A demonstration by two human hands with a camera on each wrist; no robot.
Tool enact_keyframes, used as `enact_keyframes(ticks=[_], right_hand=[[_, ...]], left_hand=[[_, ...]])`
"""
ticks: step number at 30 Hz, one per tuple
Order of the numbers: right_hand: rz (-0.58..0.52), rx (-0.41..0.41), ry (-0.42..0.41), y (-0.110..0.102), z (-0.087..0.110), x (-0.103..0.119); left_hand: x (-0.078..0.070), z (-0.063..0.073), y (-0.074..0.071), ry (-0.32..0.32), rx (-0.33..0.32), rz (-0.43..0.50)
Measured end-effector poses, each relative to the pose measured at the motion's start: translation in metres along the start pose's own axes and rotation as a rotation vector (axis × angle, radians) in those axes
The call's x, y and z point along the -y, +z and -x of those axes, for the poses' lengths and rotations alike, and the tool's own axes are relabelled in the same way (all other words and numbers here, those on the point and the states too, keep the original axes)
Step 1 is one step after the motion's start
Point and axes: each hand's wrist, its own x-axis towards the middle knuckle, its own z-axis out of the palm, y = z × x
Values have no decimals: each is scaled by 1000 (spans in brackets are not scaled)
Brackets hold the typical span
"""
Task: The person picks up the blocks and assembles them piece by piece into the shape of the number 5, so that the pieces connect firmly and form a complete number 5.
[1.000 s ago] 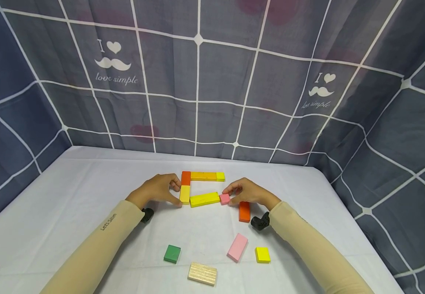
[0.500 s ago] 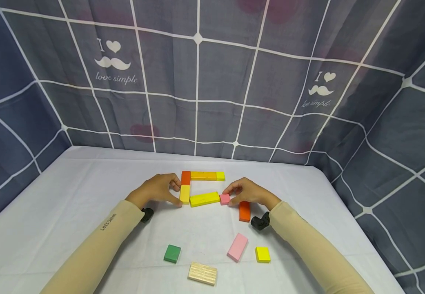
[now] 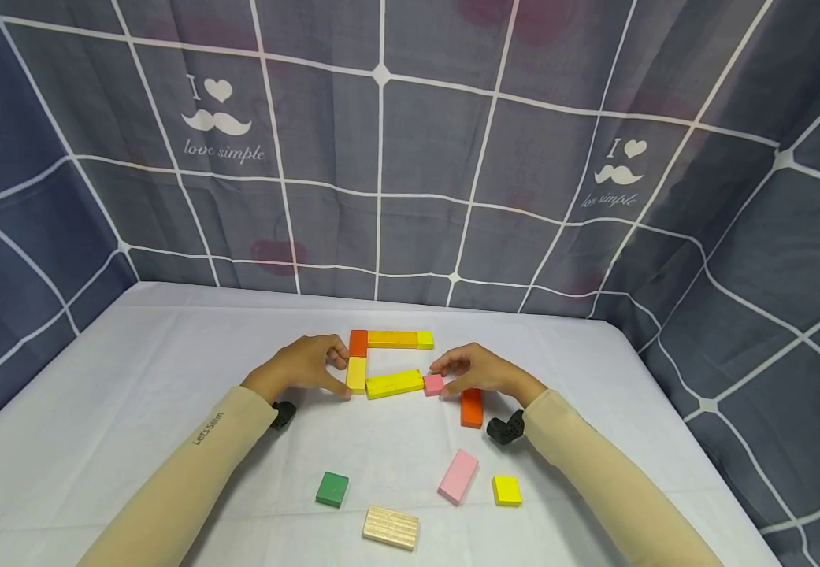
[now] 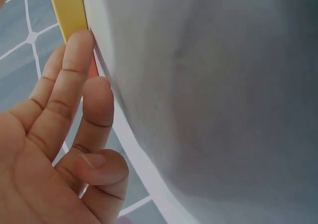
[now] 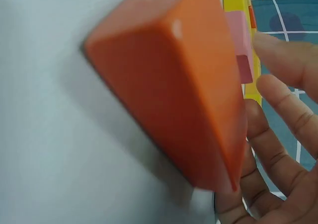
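Observation:
In the head view my left hand (image 3: 308, 362) is beside the yellow block (image 3: 356, 376) at the left; the left wrist view shows fingertips against a yellow block (image 4: 69, 10). My right hand (image 3: 482, 370) is at the small pink block (image 3: 434, 384), thumb and index fingertips right at its edges. The right wrist view has that pink block (image 5: 241, 45) beyond a large orange block (image 5: 164, 80), fingers loosely spread. A long yellow block (image 3: 395, 384) lies slanted between the hands, its right end by the pink block.
Behind, a red-orange block (image 3: 358, 343), an amber block (image 3: 392, 339) and a small yellow block (image 3: 425, 340) form a row. An orange block (image 3: 472, 408) lies below the right hand. Nearer are green (image 3: 332, 489), pink (image 3: 458, 476), yellow (image 3: 506, 491) and wooden (image 3: 391, 528) blocks.
Both hands keep their places at the blocks. My right wrist and sleeve have shifted very slightly to the right; the blocks stay put.

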Motion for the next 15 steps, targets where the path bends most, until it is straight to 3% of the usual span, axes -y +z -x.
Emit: enact_keyframes(ticks=[9, 15], right_hand=[[-89, -100, -18, -6, 20, -15], [-132, -123, -19, -7, 37, -22]], left_hand=[[7, 5, -3, 74, 5, 46], [14, 12, -7, 139, 5, 98]])
